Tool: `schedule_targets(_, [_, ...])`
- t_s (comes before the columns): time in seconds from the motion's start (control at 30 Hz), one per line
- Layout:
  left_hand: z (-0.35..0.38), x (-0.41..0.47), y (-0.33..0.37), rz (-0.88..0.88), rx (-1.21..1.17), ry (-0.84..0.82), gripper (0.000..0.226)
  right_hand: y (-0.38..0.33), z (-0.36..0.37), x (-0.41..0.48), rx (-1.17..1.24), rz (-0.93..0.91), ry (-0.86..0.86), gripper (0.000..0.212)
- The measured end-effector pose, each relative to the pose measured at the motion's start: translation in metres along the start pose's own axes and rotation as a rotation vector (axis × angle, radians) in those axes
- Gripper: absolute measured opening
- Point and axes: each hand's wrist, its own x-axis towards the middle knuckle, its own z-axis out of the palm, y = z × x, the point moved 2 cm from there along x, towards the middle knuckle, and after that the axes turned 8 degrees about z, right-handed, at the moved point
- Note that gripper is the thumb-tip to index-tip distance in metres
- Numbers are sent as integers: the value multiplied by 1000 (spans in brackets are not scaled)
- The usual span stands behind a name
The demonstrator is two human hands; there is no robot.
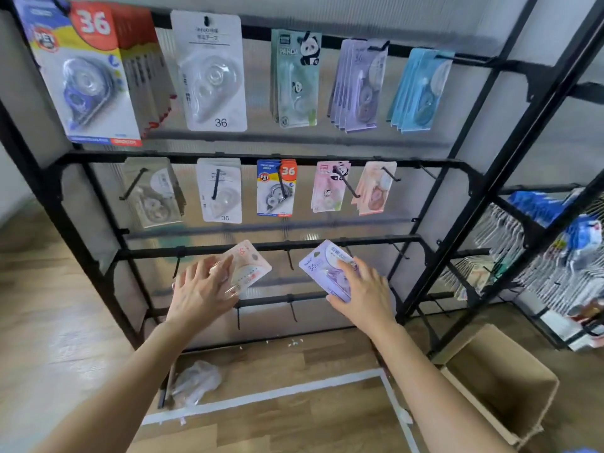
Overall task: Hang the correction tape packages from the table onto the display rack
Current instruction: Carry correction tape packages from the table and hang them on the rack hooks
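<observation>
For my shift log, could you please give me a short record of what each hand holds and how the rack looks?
left hand: holds a pink package
right hand: holds a purple package
display rack: upper two rows hung with packages
lower hooks: those in view are bare
floor: open cardboard box at right

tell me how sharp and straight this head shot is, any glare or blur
Head view: wide-angle distortion bows the display rack; the left hand and peach package look slightly smeared, the purple package in the right hand reads sharper; glare washes the floor at left.
</observation>
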Motion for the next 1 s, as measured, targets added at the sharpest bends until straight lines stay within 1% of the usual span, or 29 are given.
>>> schedule_targets(0.23, [13,42,61,-20,-9,48,82,63,-22,50,55,-58,38,70])
schedule_targets(0.5, [22,53,120,-36,-41,102,80,115,-32,75,100,-97,59,71])
schedule_targets(0.8, [10,72,139,-18,-45,107,80,130,-44,79,125,-94,117,67])
schedule_targets(0.9, [-1,76,143,19,-26,159,78,128,-56,84,98,-93,143,68])
schedule_targets(1.0, [-15,84,146,96,15,229,76,118,-81,97,132,-107,250,65])
